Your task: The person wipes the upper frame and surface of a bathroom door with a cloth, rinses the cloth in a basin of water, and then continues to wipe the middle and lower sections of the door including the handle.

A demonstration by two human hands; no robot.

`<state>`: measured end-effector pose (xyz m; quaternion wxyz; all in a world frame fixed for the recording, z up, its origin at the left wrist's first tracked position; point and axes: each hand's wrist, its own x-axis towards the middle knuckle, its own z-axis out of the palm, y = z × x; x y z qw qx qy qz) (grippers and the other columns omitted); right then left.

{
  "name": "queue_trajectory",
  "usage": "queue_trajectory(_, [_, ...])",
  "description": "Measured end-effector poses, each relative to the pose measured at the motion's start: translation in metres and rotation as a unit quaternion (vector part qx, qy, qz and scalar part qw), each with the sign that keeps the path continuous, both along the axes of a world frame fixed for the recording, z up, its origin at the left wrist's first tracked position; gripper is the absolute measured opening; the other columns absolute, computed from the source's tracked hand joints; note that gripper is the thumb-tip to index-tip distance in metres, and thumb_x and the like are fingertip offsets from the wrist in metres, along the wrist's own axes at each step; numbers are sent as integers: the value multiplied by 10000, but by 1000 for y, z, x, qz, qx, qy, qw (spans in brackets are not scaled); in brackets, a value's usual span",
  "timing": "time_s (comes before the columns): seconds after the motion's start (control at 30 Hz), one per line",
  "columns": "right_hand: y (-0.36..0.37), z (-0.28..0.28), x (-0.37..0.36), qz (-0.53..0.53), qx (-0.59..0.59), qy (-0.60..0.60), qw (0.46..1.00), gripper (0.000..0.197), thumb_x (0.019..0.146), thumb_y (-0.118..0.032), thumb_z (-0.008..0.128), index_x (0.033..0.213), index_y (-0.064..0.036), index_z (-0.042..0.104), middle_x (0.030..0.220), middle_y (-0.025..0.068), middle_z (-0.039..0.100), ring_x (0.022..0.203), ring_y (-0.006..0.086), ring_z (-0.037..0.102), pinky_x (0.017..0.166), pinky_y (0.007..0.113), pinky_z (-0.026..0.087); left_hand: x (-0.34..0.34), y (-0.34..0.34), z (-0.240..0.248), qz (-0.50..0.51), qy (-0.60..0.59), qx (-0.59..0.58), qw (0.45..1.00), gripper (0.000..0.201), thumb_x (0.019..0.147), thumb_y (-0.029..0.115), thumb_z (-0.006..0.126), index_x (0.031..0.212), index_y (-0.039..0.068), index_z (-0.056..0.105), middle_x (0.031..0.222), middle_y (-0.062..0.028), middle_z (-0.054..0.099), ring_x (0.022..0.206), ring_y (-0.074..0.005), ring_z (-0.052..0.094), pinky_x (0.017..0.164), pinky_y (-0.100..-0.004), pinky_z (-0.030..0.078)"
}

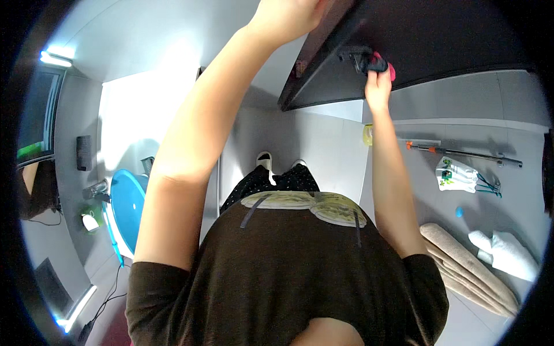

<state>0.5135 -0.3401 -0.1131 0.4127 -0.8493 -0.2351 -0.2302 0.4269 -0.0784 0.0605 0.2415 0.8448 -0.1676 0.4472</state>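
My right hand (378, 91) is raised to a dark door (438, 40), its fingers closed round a dark bundle with bright pink parts (392, 70), which looks like cloth. The bundle sits against the black door handle (348, 57) and hides part of it. At the top of the picture my left hand (288, 20) is lifted close to the door's reddish-brown edge (326, 32). Its fingers are mostly cut off by the frame, so their grip does not show.
At left a blue basin (128, 202) is near a wall mirror (40, 115). Along the right wall hang an orange-and-black pole (461, 152), a white packet (456, 174), a beige towel (467, 268) and a white cloth (513, 254). My feet in slippers (264, 158) stand on pale tiles.
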Motion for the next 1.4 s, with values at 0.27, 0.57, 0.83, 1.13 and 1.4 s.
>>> queue_trajectory(0.27, [-58, -61, -143, -163, 427, 149, 877, 213, 926, -73, 420, 1103, -29, 531, 1065, 70, 581, 973, 156, 533, 884, 311, 426, -22, 15, -25, -110, 126, -166, 972, 171, 771, -69, 529, 912, 25, 554, 821, -163, 553, 738, -322, 595, 630, -380, 476])
queue_trajectory(0.57, [-72, -103, -228, -290, 600, 409, 623, 165, 956, -215, 417, 1056, -104, 487, 1057, 27, 523, 961, 170, 498, 849, 445, 445, -19, 8, -77, -152, 204, -203, 946, 114, 894, 53, 588, 1002, 32, 620, 760, -21, 627, 702, -55, 546, 616, -223, 456])
queue_trajectory(0.83, [-119, -124, -249, -344, 651, 364, 571, 307, 940, -392, 392, 1108, -172, 524, 1135, 3, 530, 1072, 201, 452, 953, 440, 321, -14, -10, -100, -193, 401, -124, 887, 204, 879, -11, 524, 1066, 28, 597, 788, -27, 621, 701, -100, 559, 655, -247, 471])
queue_trajectory(1.13, [-184, -130, -275, -430, 684, 246, 535, 260, 903, -402, 493, 993, -182, 599, 969, -28, 624, 955, 142, 538, 832, 369, 401, 35, -42, -165, -190, 513, -107, 830, 229, 882, 34, 534, 1107, 63, 567, 781, -60, 611, 681, -147, 575, 649, -279, 470])
queue_trajectory(1.4, [-206, -176, -271, -532, 668, 165, 494, 364, 860, -378, 510, 1101, -130, 625, 1094, 47, 640, 1006, 223, 574, 808, 403, 460, 162, -64, -242, -158, 582, -235, 762, 275, 917, 75, 486, 1188, 68, 533, 938, -41, 597, 749, -114, 588, 653, -249, 469])
